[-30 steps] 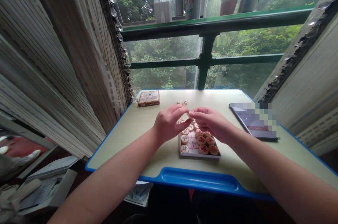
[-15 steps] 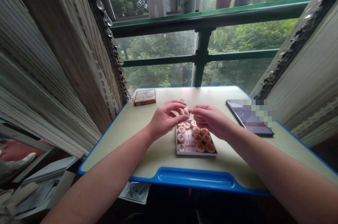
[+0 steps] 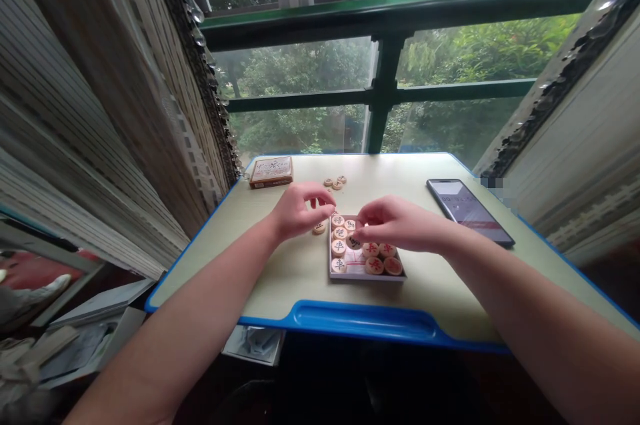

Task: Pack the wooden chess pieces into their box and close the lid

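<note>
Round wooden Chinese chess pieces (image 3: 339, 247) with black and red characters lie in a shallow open box (image 3: 367, 277). My right hand (image 3: 393, 225) is over the box, thumb and fingers closed on a black-lettered Chinese chess piece (image 3: 353, 241) above the bare middle of its floor. The box's back right part is hidden behind that hand. At the back left corner my left hand (image 3: 303, 211) hovers, thumb and fingers bent and apart with nothing visible between them. A loose piece (image 3: 319, 228) lies on the table just below it.
Several more pieces (image 3: 337, 184) lie loose farther back on the table (image 3: 270, 278). A small brown box lid (image 3: 271, 172) is at the back left, and a phone (image 3: 469, 211) lies on the right. A blue tray groove (image 3: 367, 318) runs along the front edge.
My hands have moved apart. The piece that was between them has gone down with my right hand, over the box. My left hand has let go and drawn slightly left.
</note>
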`<action>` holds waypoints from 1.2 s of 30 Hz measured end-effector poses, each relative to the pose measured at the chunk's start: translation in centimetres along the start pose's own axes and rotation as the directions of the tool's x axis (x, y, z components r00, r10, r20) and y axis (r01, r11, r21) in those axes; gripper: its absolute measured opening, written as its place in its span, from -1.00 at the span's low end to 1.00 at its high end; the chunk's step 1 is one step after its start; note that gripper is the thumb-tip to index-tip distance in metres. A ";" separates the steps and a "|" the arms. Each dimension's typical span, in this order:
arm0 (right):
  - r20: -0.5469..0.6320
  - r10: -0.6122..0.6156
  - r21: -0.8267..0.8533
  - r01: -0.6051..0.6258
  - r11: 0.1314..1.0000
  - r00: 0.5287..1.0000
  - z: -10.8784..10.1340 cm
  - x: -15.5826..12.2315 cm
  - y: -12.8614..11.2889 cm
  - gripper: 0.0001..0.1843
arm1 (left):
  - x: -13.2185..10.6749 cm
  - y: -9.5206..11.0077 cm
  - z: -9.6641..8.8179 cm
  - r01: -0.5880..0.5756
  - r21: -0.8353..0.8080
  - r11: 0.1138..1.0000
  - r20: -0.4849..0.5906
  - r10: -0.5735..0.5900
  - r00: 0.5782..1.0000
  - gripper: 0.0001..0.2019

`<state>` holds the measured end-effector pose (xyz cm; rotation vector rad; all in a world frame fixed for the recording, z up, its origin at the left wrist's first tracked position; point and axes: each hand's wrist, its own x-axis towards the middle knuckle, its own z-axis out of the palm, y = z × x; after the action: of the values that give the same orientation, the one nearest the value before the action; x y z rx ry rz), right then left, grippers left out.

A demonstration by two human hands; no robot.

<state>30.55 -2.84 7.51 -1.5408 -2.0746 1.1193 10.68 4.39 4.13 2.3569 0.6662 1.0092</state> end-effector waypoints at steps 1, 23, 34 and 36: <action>0.021 0.005 -0.075 -0.004 0.997 1.000 0.3 -0.2 -0.3 -0.77 | 0.0 -0.3 0.1 0.007 0.030 1.000 0.004 -0.007 1.000 -0.83; 0.019 -0.096 -0.700 0.082 0.710 0.995 3.1 -0.7 -1.6 -0.79 | 0.0 -0.6 0.9 -0.069 0.242 0.968 0.170 0.028 0.985 -0.86; 0.163 -0.290 -0.592 0.328 0.736 0.943 3.1 -0.2 -0.3 -0.81 | 0.0 -1.6 1.7 -0.194 0.150 0.969 0.300 0.143 0.943 -0.55; 0.157 -0.274 -0.577 0.313 0.754 0.949 3.1 0.0 -0.4 -0.82 | 0.0 -1.6 2.0 -0.192 0.157 0.969 0.286 0.141 0.948 -0.57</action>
<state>28.30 -4.11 5.81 -1.3328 -2.7683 0.4049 11.77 5.16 1.97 2.6864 0.4765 0.6920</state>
